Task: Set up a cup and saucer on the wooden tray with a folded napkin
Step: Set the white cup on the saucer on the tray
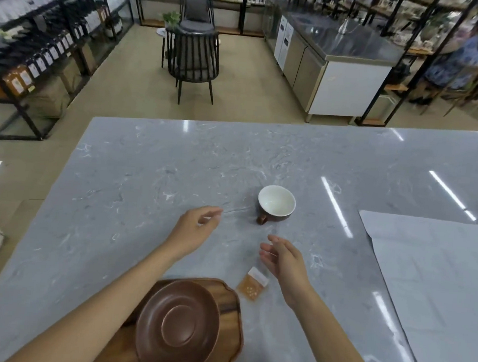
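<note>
1. Your left hand (pixel 198 226) and right hand (pixel 283 259) both hover over the marble counter (pixel 147 174), fingers loosely spread and holding nothing. Judging by where they point, the step in hand is fetching the cup (pixel 276 203).
2. The cup stands upright on the counter at about 1 o'clock from your right hand, apart from both hands, with its handle turned toward you at roughly its 7 o'clock.
3. Take it with the right hand: pinch the handle, or cradle the brown wall below the white rim, and keep it level.
4. The saucer (pixel 178 328) already sits on the wooden tray (pixel 230 302) at 6 o'clock, close to your body. Aim the cup's foot at the saucer's round central well.
5. Mind the small orange packet (pixel 252 284) lying just beside the tray at its 1 o'clock; lift the cup over it so it isn't dragged.
6. The pale sheet (pixel 436 293) at 3 o'clock may be the napkin; that is only a guess, and it lies flat.
</note>
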{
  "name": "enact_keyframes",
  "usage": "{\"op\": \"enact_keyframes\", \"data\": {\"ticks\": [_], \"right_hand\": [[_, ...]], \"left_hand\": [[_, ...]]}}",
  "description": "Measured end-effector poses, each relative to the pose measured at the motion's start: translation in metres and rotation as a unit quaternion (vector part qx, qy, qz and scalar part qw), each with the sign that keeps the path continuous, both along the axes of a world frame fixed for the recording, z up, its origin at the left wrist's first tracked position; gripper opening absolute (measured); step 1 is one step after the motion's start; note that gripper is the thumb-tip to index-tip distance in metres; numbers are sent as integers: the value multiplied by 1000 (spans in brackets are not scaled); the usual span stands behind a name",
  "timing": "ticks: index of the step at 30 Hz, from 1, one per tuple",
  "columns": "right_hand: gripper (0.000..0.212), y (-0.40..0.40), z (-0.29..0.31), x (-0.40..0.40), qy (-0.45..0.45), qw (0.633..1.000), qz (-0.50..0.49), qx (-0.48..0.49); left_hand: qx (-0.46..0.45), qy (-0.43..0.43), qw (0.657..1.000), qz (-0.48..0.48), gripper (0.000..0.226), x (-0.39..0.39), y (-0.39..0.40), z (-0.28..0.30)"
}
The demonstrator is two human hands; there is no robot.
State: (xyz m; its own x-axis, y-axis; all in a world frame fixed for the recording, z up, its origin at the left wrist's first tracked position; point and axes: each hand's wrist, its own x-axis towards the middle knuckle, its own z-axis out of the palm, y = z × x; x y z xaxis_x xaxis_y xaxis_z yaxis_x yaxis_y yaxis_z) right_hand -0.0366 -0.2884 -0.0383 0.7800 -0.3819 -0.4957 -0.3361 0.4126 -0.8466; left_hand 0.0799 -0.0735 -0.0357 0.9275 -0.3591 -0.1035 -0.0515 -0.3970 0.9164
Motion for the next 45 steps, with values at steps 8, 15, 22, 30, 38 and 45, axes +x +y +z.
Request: {"op": "enact_keyframes", "data": {"ticks": [8, 15, 22, 30, 38, 45], "right_hand": [[25, -10, -9, 55, 49, 987, 29, 148], [33, -19, -21, 77, 40, 965, 75, 249], [26, -20, -27, 84, 30, 955, 63, 287], [20, -25, -22, 78, 0, 974, 79, 214], [23, -24, -5, 65, -9, 980, 110, 167], [23, -6, 20, 45, -26, 976, 143, 163]], "left_hand": [[-117, 164, 979, -12, 37, 58, -73, 0], [-146, 218, 961, -83, 42, 76, -106, -14], [-194, 246, 947, -72, 47, 82, -107, -26], [-248, 268, 930, -52, 45, 77, -108, -35], [-255, 233, 938, -16, 47, 53, -100, -27], [-271, 188, 944, 2, 45, 27, -74, 4]]}}
